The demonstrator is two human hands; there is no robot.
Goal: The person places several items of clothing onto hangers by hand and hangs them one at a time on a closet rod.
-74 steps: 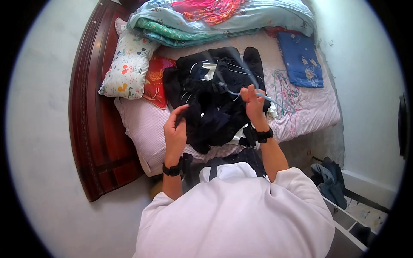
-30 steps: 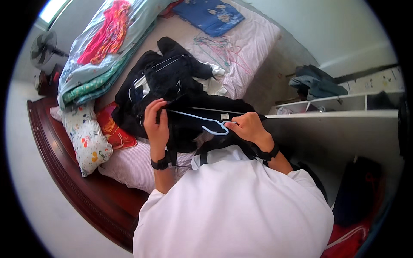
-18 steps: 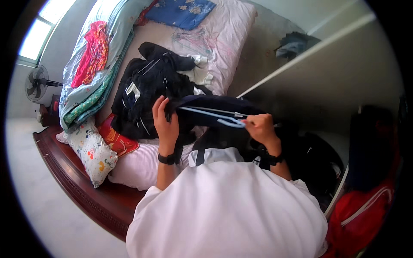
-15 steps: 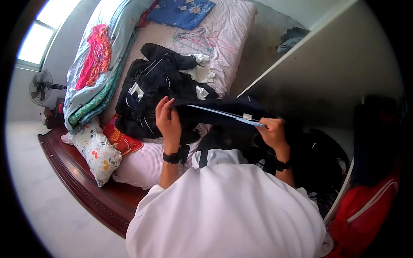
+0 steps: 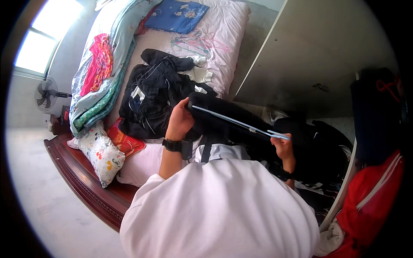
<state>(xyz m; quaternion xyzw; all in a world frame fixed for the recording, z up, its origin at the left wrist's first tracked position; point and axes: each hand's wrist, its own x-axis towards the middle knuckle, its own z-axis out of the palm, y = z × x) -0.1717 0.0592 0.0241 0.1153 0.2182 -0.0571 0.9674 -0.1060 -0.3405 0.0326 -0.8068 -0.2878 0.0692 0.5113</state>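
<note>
Both of my hands are raised in front of my white shirt, with a black garment (image 5: 228,112) stretched between them. A slim light-blue clothes hanger (image 5: 228,118) runs along the garment, sloping down to the right. My left hand (image 5: 180,120) is closed on the garment's left end, beside the hanger's left tip. My right hand (image 5: 284,148) grips the hanger's right end, fingers wrapped round it. Just beyond my left hand, a heap of black clothes (image 5: 152,92) with some white pieces lies on the bed. What kind of garment I hold cannot be made out.
The bed (image 5: 221,64) carries pink and green hangers (image 5: 202,41), a folded blue cloth (image 5: 178,16), a rolled quilt (image 5: 122,26) and a patterned pillow (image 5: 101,155). At right stands a wardrobe door (image 5: 309,56), with dark clothes and a red garment (image 5: 370,202) nearby.
My right hand has moved lower and to the right, and my left hand slightly right and down. The hanger now slopes more steeply and shows more of its length. The view has shifted a little.
</note>
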